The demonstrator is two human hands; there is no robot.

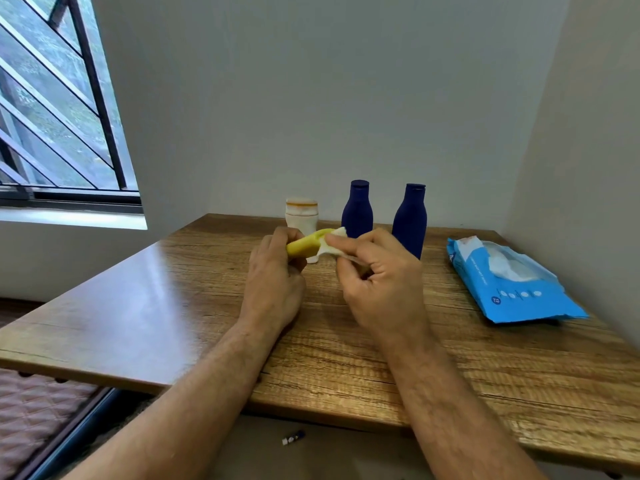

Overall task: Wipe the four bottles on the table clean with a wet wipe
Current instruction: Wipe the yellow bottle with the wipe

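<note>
- Left hand [273, 275] raised, back toward the camera, fingers [285, 235] curled closed in a grip.
- Right hand [375, 275] beside it, thumb and forefinger pinched, other fingers curled.
- Both bare forearms reach forward, converging.

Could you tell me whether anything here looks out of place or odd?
One small thing: a little white and dark object lies on the floor below the table's near edge. The wet wipe pack sits open, a wipe poking out.

At centre frame a yellow bottle [304, 247] meets a white wet wipe [334, 244]. Behind it stand a cream bottle [301, 216] with an orange-ringed cap and two navy bottles [357, 210] [409, 220]. At right, a blue wipe pack [509, 282], probably white-printed, lies on the brown wood-grain table [173, 289].
</note>
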